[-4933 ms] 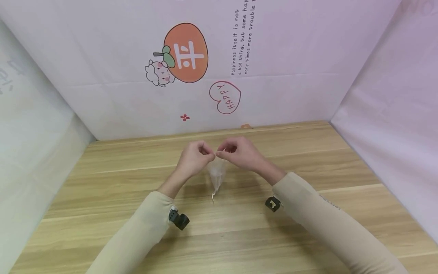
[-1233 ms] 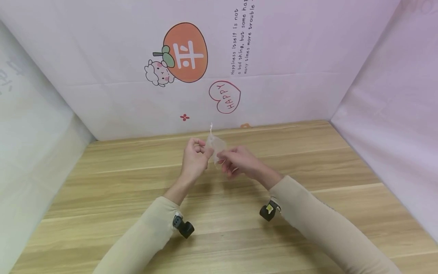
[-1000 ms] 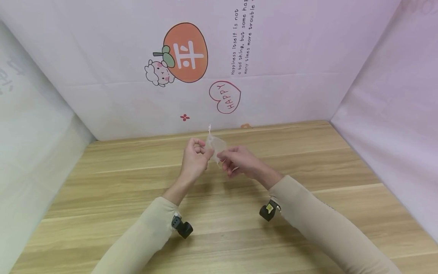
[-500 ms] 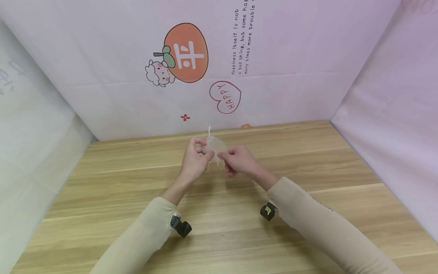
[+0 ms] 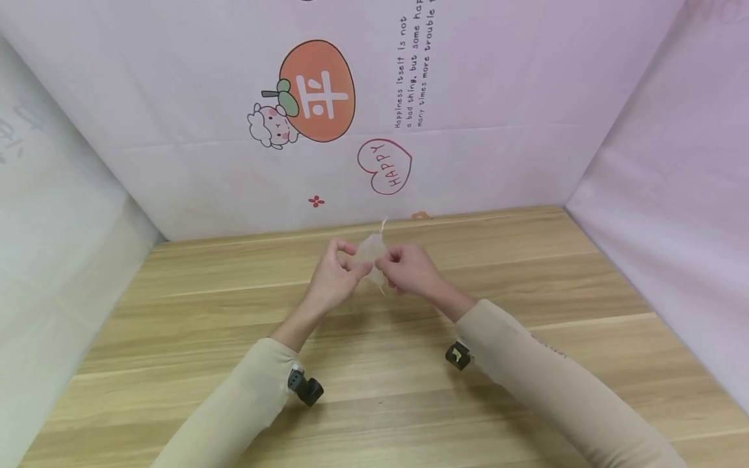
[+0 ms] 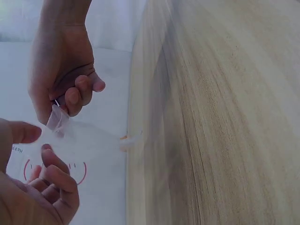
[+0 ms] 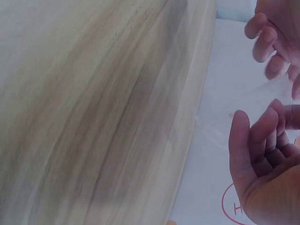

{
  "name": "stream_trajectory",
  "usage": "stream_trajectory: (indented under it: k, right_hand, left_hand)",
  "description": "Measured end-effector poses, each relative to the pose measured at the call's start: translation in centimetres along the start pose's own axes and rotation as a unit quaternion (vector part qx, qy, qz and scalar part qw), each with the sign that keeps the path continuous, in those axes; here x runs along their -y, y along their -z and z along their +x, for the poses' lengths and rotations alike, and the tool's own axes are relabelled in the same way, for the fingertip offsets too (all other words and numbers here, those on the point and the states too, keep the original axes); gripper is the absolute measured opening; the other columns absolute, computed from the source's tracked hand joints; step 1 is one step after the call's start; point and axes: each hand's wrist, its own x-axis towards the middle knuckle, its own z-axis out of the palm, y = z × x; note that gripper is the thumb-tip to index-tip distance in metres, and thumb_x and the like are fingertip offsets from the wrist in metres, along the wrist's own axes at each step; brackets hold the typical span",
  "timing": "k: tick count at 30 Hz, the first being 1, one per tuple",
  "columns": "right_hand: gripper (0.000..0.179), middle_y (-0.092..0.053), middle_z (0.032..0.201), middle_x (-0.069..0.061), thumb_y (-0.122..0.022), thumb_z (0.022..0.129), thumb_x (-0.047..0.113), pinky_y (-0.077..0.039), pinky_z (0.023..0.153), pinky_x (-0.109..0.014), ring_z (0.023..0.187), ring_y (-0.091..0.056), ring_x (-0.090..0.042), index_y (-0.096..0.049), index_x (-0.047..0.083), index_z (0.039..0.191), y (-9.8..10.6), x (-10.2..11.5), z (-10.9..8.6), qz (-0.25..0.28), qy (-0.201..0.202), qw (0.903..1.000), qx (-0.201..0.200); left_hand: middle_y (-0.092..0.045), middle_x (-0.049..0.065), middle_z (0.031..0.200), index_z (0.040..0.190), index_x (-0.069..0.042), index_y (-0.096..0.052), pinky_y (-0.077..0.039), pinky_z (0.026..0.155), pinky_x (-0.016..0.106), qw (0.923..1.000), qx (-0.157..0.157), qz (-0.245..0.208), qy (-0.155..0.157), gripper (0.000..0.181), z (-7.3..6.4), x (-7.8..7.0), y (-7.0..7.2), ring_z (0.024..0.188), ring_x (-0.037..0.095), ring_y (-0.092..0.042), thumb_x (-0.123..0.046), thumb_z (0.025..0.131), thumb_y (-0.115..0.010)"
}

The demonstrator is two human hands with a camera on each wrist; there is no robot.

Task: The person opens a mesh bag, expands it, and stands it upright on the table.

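A small, sheer white bag (image 5: 372, 247) is held up between both hands above the wooden tabletop, a thin pale string trailing from its top and another from its bottom. My left hand (image 5: 335, 278) holds its left side with the thumb over the near face; fingers behind the bag are partly hidden. On the right side, my right hand (image 5: 409, 268) pinches the bag between thumb and index finger, the other fingers curled under. In the left wrist view the gathered bag (image 6: 57, 121) sits at the right hand's fingertips, close to the left thumb and fingers.
The wood-grain table (image 5: 374, 403) reaches back to a white printed cloth wall (image 5: 480, 149) just behind the hands. More white cloth hangs along the left (image 5: 52, 214) and right sides. A small black camera is strapped at each sleeve cuff.
Earlier the bag hung below both hands, its string pointing down. It was then raised upright, and in the last half second its top string swung from left to right as both hands shifted slightly.
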Motion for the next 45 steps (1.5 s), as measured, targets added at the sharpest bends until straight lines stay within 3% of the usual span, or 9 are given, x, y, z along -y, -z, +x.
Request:
stream_trajectory:
  k: [7, 15, 21, 28, 34, 40, 45]
  right_hand:
    - [0.027, -0.06, 0.058, -0.005, -0.061, 0.096, 0.017, -0.052, 0.047, -0.029, 0.059, -0.064, -0.039, -0.063, 0.003, 0.073, -0.37, 0.04, -0.03, 0.021, 0.014, 0.9995, -0.018]
    - [0.025, -0.06, 0.056, -0.004, -0.06, 0.092, 0.013, -0.05, 0.046, -0.027, 0.051, -0.059, -0.02, -0.062, 0.005, 0.069, -0.14, -0.15, -0.14, 0.006, 0.019, 0.9993, -0.03]
    - [0.025, -0.06, 0.054, -0.003, -0.058, 0.091, 0.013, -0.047, 0.045, -0.025, 0.059, -0.065, -0.037, -0.064, 0.001, 0.07, -0.16, -0.14, -0.07, -0.003, 0.016, 0.9995, -0.027]
    - [0.027, -0.06, 0.055, -0.004, -0.058, 0.092, 0.013, -0.045, 0.044, -0.024, 0.065, -0.064, -0.045, -0.063, 0.006, 0.066, -0.24, -0.04, -0.1, 0.01, 0.015, 0.9997, -0.015]
    - [0.027, -0.06, 0.054, -0.004, -0.06, 0.093, 0.014, -0.045, 0.045, -0.023, 0.059, -0.063, -0.037, -0.064, 0.001, 0.069, -0.33, -0.13, -0.08, 0.005, 0.02, 0.9998, -0.006]
    - [0.034, -0.062, 0.061, -0.005, -0.068, 0.094, 0.036, -0.044, 0.046, -0.026, 0.052, -0.055, -0.016, -0.064, 0.007, 0.076, -0.33, -0.26, 0.16, -0.024, 0.018, 0.9995, -0.013]
    - [0.03, -0.062, 0.066, -0.006, -0.069, 0.095, 0.033, -0.05, 0.05, -0.031, 0.055, -0.057, -0.02, -0.063, 0.007, 0.082, -0.24, -0.41, 0.51, -0.011, 0.009, 0.9997, -0.018]
  left_hand:
    - [-0.06, 0.005, 0.072, 0.123, -0.006, -0.041, -0.036, 0.05, 0.025, 0.9999, 0.011, -0.002, 0.009, 0.04, 0.08, 0.12, -0.23, 0.057, 0.013, -0.05, -0.004, 0.089, -0.062]
    - [-0.061, 0.01, 0.075, 0.126, -0.004, -0.043, -0.033, 0.048, 0.025, 0.9999, 0.0, 0.002, 0.016, 0.045, 0.04, 0.03, 0.01, 0.054, 0.012, -0.044, -0.001, 0.084, -0.06]
    - [-0.051, 0.001, 0.066, 0.125, -0.007, -0.043, -0.03, 0.046, 0.025, 0.9995, 0.0, 0.004, 0.032, 0.044, 0.18, -0.04, -0.15, 0.052, 0.011, -0.039, -0.007, 0.087, -0.065]
    - [-0.054, 0.001, 0.067, 0.125, -0.007, -0.044, -0.033, 0.047, 0.025, 0.9994, -0.01, 0.031, 0.014, 0.042, 0.41, 0.05, -0.18, 0.051, 0.011, -0.041, -0.002, 0.087, -0.063]
    - [-0.055, 0.001, 0.067, 0.124, -0.008, -0.045, -0.034, 0.047, 0.025, 0.9988, -0.012, 0.044, 0.018, 0.042, 0.58, 0.1, -0.08, 0.051, 0.011, -0.042, -0.001, 0.087, -0.062]
    - [-0.058, 0.003, 0.07, 0.125, -0.006, -0.044, -0.035, 0.049, 0.026, 0.9993, -0.003, 0.036, 0.006, 0.045, 0.62, -0.05, -0.1, 0.053, 0.012, -0.045, 0.0, 0.085, -0.063]
    - [-0.062, 0.005, 0.073, 0.127, -0.005, -0.043, -0.038, 0.052, 0.026, 0.9995, 0.014, 0.028, 0.006, 0.049, 0.7, -0.05, -0.16, 0.057, 0.013, -0.049, 0.004, 0.083, -0.064]
